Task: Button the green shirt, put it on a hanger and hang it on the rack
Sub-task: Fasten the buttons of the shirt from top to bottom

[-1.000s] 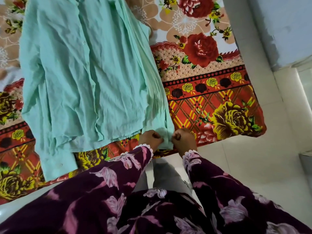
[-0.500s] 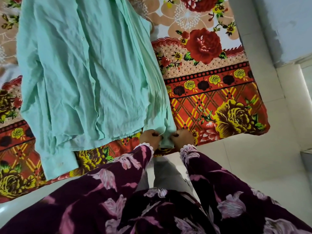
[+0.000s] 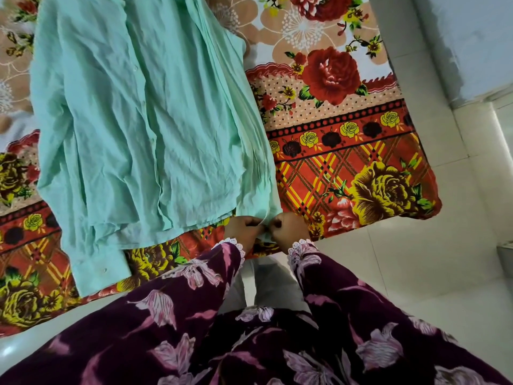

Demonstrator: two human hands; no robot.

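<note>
On the floral blanket [image 3: 347, 151] I am seeing the shirt [image 3: 144, 129] lying flat and wrinkled, one cuff hanging over the near edge. Both hands are pinching its other cuff at the blanket's edge: left hand [image 3: 244, 227] and right hand [image 3: 290, 229], fingers curled, nearly touching.

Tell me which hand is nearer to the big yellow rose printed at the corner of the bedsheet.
The right hand: the yellow rose lies just beyond it to the right. The left hand is farther, past the shirt cuff both hands pinch.

Dark purple floral sleeves [image 3: 347, 307], lace-trimmed cuffs
</note>
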